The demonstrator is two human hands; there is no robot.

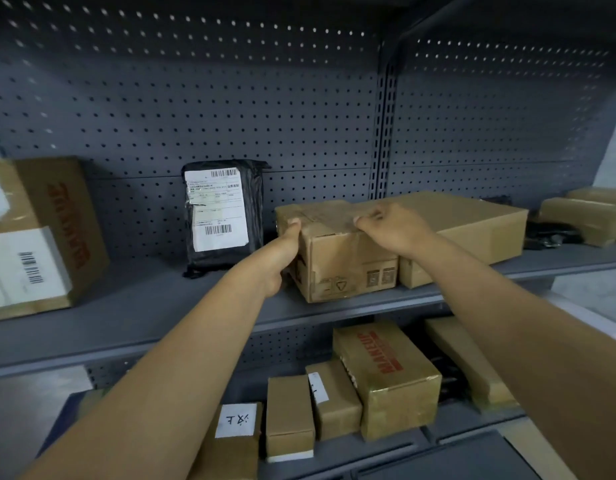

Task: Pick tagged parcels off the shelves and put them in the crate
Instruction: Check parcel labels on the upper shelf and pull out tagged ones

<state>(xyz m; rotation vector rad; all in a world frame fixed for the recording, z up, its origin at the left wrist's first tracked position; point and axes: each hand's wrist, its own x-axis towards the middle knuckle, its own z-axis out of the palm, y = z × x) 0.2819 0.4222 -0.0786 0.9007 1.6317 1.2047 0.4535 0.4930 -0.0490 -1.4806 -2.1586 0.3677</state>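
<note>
A taped brown cardboard box (341,258) sits near the front edge of the grey upper shelf (161,306). My left hand (277,258) grips its left side, thumb hooked over the top edge. My right hand (393,230) holds its top right corner with curled fingers. Left of the box, a black plastic parcel (227,216) with a white barcode label leans against the perforated back panel. No crate can be made out.
A larger flat box (473,230) lies right behind and beside the held one. A big box with a white label (36,237) stands at far left. More boxes (583,216) sit at far right. Several small boxes (379,379) fill the lower shelf.
</note>
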